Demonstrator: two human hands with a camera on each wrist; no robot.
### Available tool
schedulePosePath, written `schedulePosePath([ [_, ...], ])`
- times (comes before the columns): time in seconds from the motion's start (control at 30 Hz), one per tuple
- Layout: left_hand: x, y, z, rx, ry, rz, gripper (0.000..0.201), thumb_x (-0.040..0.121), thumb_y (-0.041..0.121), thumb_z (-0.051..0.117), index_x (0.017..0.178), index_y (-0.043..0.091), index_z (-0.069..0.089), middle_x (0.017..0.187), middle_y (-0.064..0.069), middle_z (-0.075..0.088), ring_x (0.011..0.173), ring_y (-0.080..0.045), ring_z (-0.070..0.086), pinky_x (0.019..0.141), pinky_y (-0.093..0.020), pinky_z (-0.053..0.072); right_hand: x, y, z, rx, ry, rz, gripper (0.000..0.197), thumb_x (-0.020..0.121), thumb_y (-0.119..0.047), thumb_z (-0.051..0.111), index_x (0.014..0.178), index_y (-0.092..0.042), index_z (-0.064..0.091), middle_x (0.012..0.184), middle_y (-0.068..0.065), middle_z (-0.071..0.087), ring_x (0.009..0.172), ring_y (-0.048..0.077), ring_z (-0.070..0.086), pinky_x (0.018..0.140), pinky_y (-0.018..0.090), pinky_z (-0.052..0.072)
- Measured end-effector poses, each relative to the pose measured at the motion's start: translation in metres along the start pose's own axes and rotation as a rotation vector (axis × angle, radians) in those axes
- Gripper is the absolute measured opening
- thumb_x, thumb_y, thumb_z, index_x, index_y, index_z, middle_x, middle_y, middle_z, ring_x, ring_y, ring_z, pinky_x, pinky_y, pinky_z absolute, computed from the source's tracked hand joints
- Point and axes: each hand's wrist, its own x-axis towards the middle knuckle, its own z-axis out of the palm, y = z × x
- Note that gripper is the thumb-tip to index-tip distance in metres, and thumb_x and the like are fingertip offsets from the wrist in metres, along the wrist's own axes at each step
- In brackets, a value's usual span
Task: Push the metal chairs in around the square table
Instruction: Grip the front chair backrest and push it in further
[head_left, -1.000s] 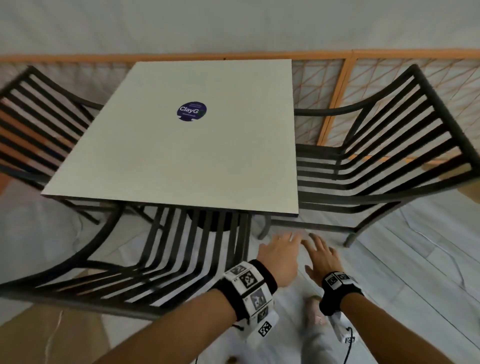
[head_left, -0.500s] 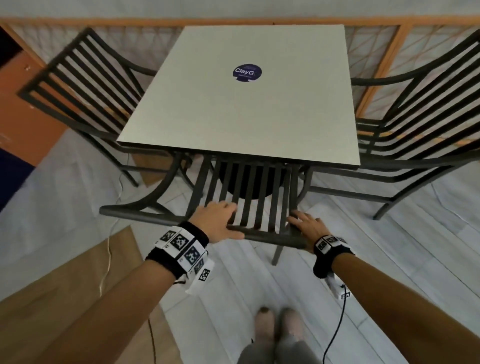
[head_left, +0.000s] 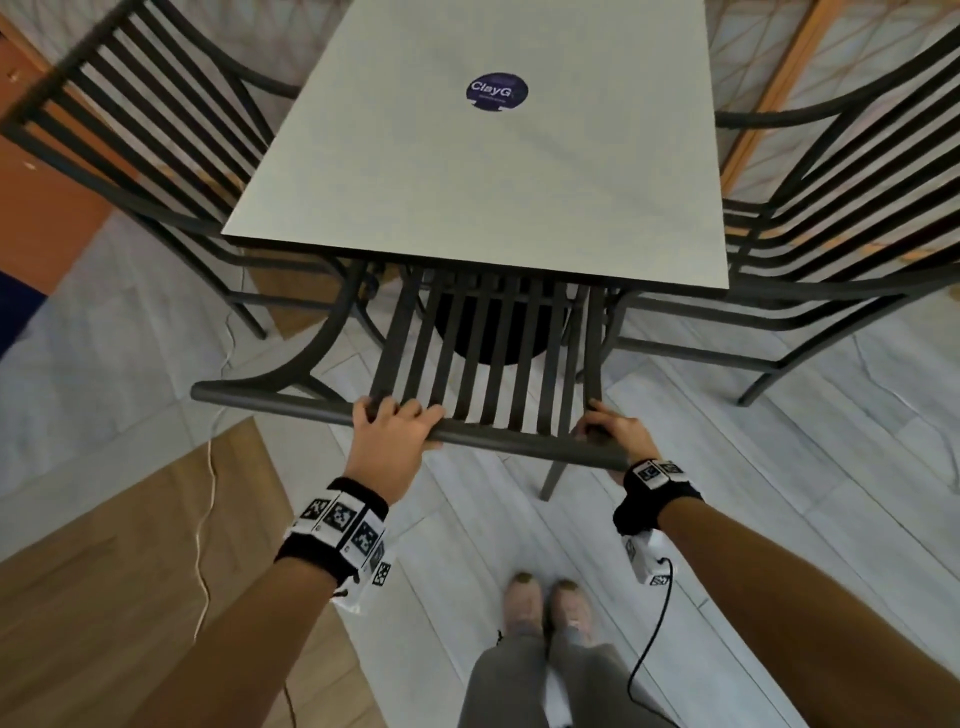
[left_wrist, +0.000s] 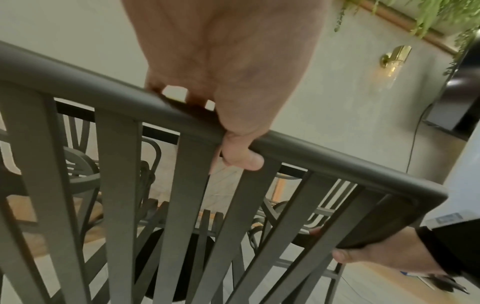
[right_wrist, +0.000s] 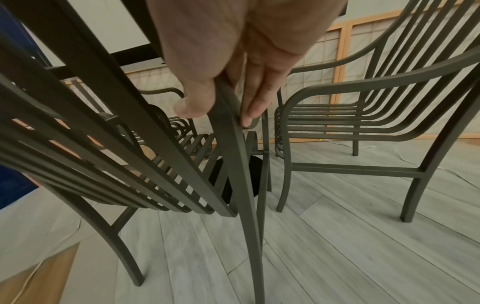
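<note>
A square cream table (head_left: 493, 182) with a blue round sticker stands ahead of me. The near metal chair has its seat under the table's front edge, and its top rail (head_left: 280, 402) faces me. My left hand (head_left: 395, 426) grips that rail left of its middle, fingers over the rail (left_wrist: 337, 162) and thumb beneath. My right hand (head_left: 613, 434) holds the back's right corner, with thumb and fingers around the side upright (right_wrist: 233, 144). A second slatted chair (head_left: 119, 119) stands at the table's left and a third (head_left: 831, 249) at its right.
The black round table base (head_left: 488, 338) shows through the near chair's slats. A white cable (head_left: 208, 519) runs over the pale plank floor beside a wood-coloured panel (head_left: 104, 571). My feet (head_left: 545, 608) stand just behind the chair. A wood-framed lattice screen (head_left: 753, 52) runs behind the table.
Both hands came up from low by the table's right corner to the near chair's back and curled round it. The view has swung to face the chair squarely.
</note>
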Motion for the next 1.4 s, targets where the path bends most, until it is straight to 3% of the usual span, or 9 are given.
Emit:
schedulePosePath([
  [0.17,-0.007,0.004,0.005,-0.069,-0.021,0.006,0.037,0.086,0.021,0.061,0.122,0.026,0.056,0.111,0.0,0.064,0.112,-0.029,0.052,0.109,-0.062,0.016,-0.008,0.008,0.004,0.026,-0.037,0.022,0.017,0.083,-0.012,0.062,0.092,-0.026,0.063,0.149,0.009,0.04,0.132,0.029,0.044,0.108,0.037,0.038],
  [0.3,0.004,0.001,0.001,-0.115,-0.037,0.021,0.033,0.087,0.012,0.058,0.117,0.027,0.057,0.108,0.005,0.063,0.118,-0.023,0.045,0.11,-0.066,-0.001,0.004,0.006,-0.001,0.0,-0.024,0.017,0.024,0.082,-0.013,0.06,0.079,-0.036,0.055,0.145,0.006,0.047,0.131,0.03,0.046,0.103,0.043,0.045],
  [0.43,0.011,0.0,0.001,-0.16,-0.03,0.003,0.02,0.092,0.017,0.052,0.109,0.026,0.057,0.099,0.005,0.063,0.11,-0.024,0.048,0.112,-0.063,0.005,0.008,0.003,-0.007,-0.024,-0.042,0.018,0.024,0.083,-0.009,0.057,0.082,-0.032,0.056,0.147,0.008,0.043,0.129,0.032,0.046,0.097,0.044,0.048],
  [0.77,-0.004,0.004,0.008,-0.176,-0.01,0.001,0.02,0.092,0.016,0.053,0.109,0.025,0.058,0.098,0.004,0.063,0.109,-0.023,0.048,0.112,-0.058,0.009,-0.014,-0.001,-0.004,-0.062,-0.029,0.049,0.021,0.085,-0.013,0.055,0.083,-0.034,0.055,0.15,0.001,0.039,0.119,0.031,0.056,0.088,0.04,0.053],
  [0.93,-0.005,0.005,0.008,-0.175,-0.002,-0.01,0.019,0.092,0.018,0.054,0.108,0.026,0.058,0.098,0.005,0.062,0.108,-0.023,0.048,0.113,-0.06,0.01,-0.016,-0.008,-0.011,-0.126,-0.06,0.058,0.014,0.089,-0.022,0.052,0.094,-0.032,0.059,0.153,-0.001,0.034,0.112,0.034,0.059,0.091,0.042,0.051],
  [1.1,-0.004,0.006,0.01,-0.187,0.009,-0.021,0.015,0.091,0.017,0.054,0.104,0.025,0.059,0.088,0.011,0.054,0.107,-0.023,0.047,0.113,-0.06,0.008,-0.022,-0.017,-0.02,-0.18,-0.104,0.05,0.024,0.087,-0.015,0.055,0.105,-0.032,0.057,0.153,0.001,0.034,0.114,0.033,0.058,0.094,0.041,0.05],
  [1.2,-0.005,0.007,0.011,-0.21,0.022,-0.036,0.012,0.091,0.021,0.056,0.101,0.025,0.059,0.087,0.014,0.049,0.107,-0.022,0.048,0.113,-0.06,0.008,-0.027,-0.02,-0.027,-0.216,-0.107,0.0,0.028,0.087,-0.014,0.057,0.11,-0.03,0.057,0.146,0.003,0.045,0.11,0.032,0.06,0.092,0.04,0.051],
  [1.3,-0.005,0.013,0.01,-0.236,0.019,-0.061,0.012,0.089,0.031,0.058,0.099,0.024,0.059,0.093,0.01,0.058,0.108,-0.022,0.049,0.114,-0.059,0.008,-0.039,-0.026,-0.036,-0.22,-0.112,-0.033,0.03,0.087,-0.013,0.056,0.111,-0.03,0.058,0.123,0.004,0.063,0.1,0.029,0.062,0.084,0.037,0.051],
  [1.4,-0.007,0.019,0.011,-0.217,0.056,-0.09,0.022,0.088,0.039,0.058,0.099,0.021,0.059,0.099,0.004,0.061,0.11,-0.023,0.049,0.115,-0.057,0.008,-0.05,-0.03,-0.04,-0.167,-0.079,-0.04,0.025,0.086,-0.022,0.063,0.109,-0.031,0.06,0.108,0.0,0.068,0.094,0.026,0.063,0.078,0.034,0.049],
])
